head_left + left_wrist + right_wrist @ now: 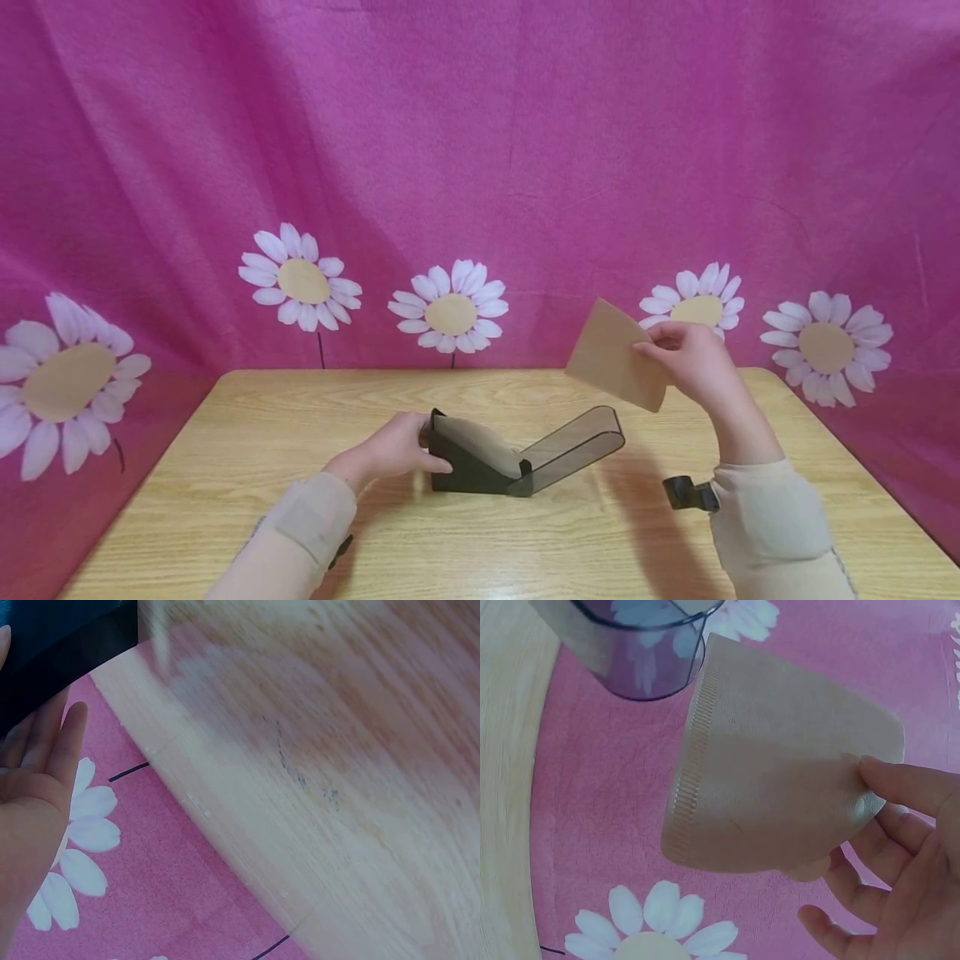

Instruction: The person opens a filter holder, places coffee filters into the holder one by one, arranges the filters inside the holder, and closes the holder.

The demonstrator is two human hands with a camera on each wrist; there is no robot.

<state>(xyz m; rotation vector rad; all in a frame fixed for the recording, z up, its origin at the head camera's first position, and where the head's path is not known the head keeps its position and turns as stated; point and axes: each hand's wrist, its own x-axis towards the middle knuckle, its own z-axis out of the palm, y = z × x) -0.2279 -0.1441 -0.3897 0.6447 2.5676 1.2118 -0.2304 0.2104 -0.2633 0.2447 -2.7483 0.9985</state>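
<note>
A brown paper coffee filter [617, 357] is pinched in my right hand [693, 358], held up above the table's right side. Its crimped edge shows in the right wrist view, with the thumb [904, 784] on the near face and fingers behind. My left hand [393, 450] grips the back end of a black filter holder [465, 462] on the table. The holder's smoky see-through lid [573, 450] is swung open to the right. Inside the holder, more brown filters [476, 442] show. The left wrist view catches only the holder's dark side [67, 645] and part of that hand.
The light wooden table [300, 417] has rounded far corners. Behind and beside it hangs a pink cloth [480, 167] printed with large white daisies. A black clip-like piece [686, 493] sticks out from the right sleeve cuff.
</note>
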